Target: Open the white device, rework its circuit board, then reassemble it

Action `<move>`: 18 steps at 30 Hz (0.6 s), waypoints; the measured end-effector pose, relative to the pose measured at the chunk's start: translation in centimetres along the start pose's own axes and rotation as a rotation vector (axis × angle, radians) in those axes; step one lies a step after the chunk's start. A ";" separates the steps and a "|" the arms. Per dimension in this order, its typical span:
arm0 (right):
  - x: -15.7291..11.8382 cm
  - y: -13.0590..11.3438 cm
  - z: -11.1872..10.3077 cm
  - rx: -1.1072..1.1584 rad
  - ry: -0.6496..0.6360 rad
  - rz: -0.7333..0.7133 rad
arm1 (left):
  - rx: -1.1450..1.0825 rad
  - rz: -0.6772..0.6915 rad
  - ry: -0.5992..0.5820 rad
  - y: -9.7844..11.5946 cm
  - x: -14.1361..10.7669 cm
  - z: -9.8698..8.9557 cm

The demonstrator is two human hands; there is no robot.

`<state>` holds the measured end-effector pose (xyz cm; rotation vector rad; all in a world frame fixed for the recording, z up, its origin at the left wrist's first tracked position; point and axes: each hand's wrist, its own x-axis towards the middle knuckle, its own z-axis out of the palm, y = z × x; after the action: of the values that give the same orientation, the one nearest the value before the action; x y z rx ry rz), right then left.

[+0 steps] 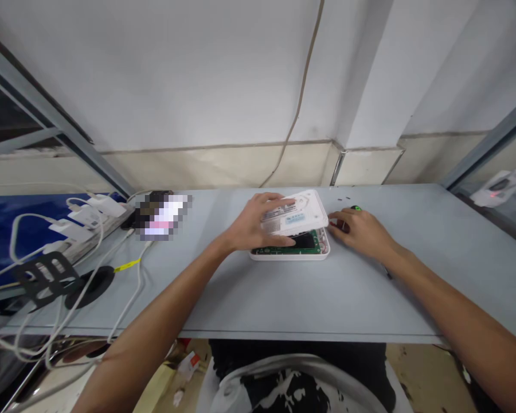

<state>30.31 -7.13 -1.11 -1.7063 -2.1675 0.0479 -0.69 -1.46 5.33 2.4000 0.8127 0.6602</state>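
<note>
Near the middle of the table, my left hand [258, 221] grips a white plastic cover [313, 212] with vents and a pale blue label, thumb at the near side, fingers over the top. The cover is tilted above a shallow white casing [292, 257]. Inside the casing a green circuit board [316, 244] with a dark rectangular part shows, partly hidden. My right hand [356, 229] is at the casing's right edge, fingers curled together; what they pinch, if anything, is hidden. A green-and-black piece [356, 208] shows just behind that hand.
Small dark bits [344, 199] lie behind the right hand. To the left are a blurred phone [163, 217], white chargers [71, 229] on a power strip, tangled white cables [140, 275] and a black stand [47, 278]. A white handheld device [501, 188] with a red light is at right.
</note>
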 end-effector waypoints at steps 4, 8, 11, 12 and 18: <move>-0.2 -0.2 0.2 -0.040 -0.030 -0.032 | -0.209 0.016 0.106 -0.5 0.0 -1.3; 0.2 -1.6 -1.1 0.062 0.273 -0.009 | -0.500 0.046 0.166 -1.3 -0.1 -1.7; 1.6 -3.9 -2.9 0.399 0.450 -0.091 | -0.676 0.054 0.164 -1.3 -0.2 -1.2; 2.1 -4.8 -3.5 0.518 0.452 -0.107 | -0.712 0.043 0.148 -1.3 -0.2 -1.0; 5.2 -10.0 -5.1 0.866 0.289 -0.178 | -0.835 0.040 0.063 -0.9 -0.2 0.0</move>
<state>21.60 -5.90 7.62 -0.9526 -1.6886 0.5632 -1.22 -0.95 4.75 1.6410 0.3879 0.8785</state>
